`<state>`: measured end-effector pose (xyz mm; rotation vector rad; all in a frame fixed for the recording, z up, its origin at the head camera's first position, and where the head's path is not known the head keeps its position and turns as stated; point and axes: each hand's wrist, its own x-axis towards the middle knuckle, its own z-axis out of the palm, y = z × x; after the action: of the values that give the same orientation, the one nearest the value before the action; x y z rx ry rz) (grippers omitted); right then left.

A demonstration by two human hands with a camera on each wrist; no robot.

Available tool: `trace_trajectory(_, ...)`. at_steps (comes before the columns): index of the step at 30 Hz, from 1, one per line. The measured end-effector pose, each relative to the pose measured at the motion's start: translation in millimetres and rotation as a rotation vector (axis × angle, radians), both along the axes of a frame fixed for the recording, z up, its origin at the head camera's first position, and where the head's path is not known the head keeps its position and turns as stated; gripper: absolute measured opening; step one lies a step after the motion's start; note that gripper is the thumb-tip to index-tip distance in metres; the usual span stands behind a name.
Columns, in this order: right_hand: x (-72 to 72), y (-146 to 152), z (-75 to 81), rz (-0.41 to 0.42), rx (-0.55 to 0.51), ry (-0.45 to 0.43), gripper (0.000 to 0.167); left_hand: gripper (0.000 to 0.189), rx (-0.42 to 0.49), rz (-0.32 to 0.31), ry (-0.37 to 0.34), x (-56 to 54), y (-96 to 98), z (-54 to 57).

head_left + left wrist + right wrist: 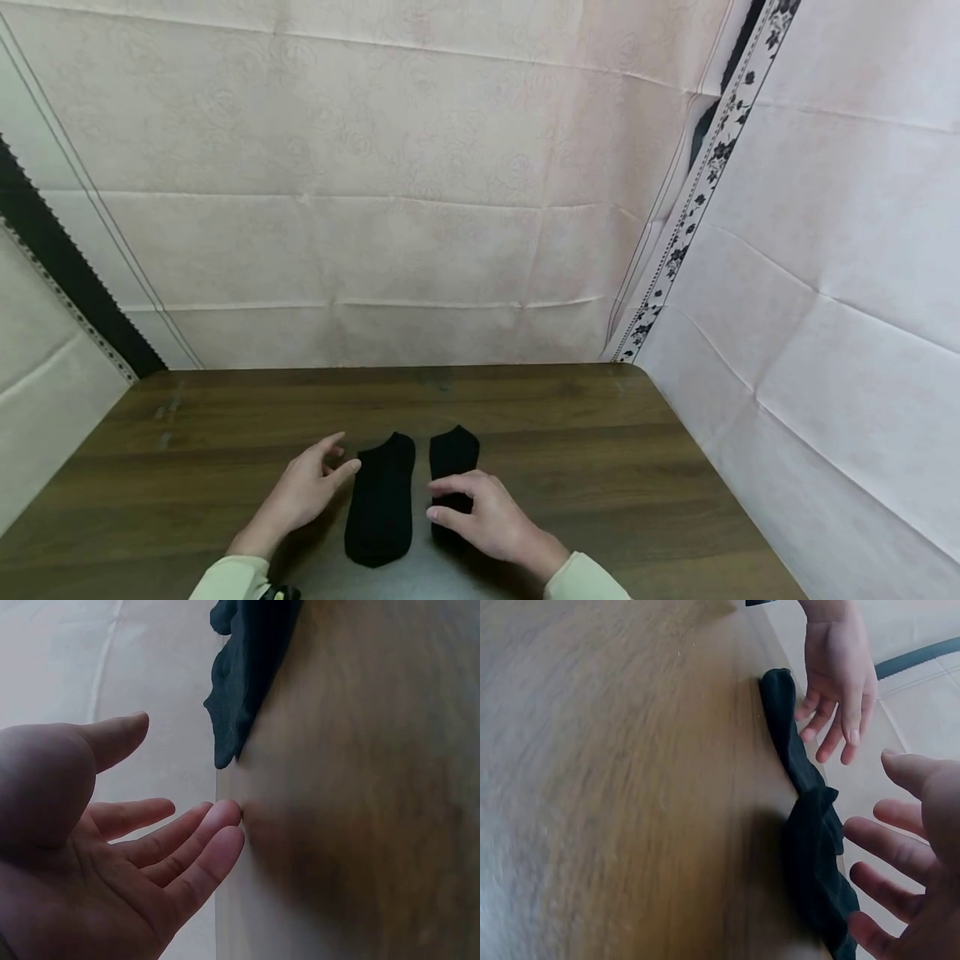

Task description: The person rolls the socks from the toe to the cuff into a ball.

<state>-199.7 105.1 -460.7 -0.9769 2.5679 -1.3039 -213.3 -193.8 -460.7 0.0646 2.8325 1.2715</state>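
Two black ankle socks lie side by side on a wooden table. The left sock (381,504) is flat, its toe end toward me. My left hand (303,487) is just left of it, fingers relaxed and holding nothing. In the left wrist view, that hand (112,862) has fingertips close to the tabletop, below the dark sock cloth (251,667). My right hand (491,517) hovers over the lower part of the right sock (454,452) and partly hides it. The right wrist view shows the right hand's fingers (892,847) spread beside the sock (814,862), apparently not gripping it.
The brown wooden table (187,467) has a straight far edge. Pale creased cloth (375,167) hangs behind it, with more cloth (847,292) along the right side. A dark strip (75,275) runs down at the left. Something dark sits at the left wrist (281,592).
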Motion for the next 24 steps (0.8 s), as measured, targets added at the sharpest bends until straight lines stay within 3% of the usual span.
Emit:
trace_trajectory(15,2.4,-15.3,-1.8,0.007,0.111,0.117,0.034,0.062,-0.004,0.005,-0.007,-0.9,9.4,0.1)
trace_trajectory(24,3.1,-21.6,-5.9,0.007,0.154,0.133,0.032,0.058,0.006,0.015,-0.003,-1.2,10.5,-2.2)
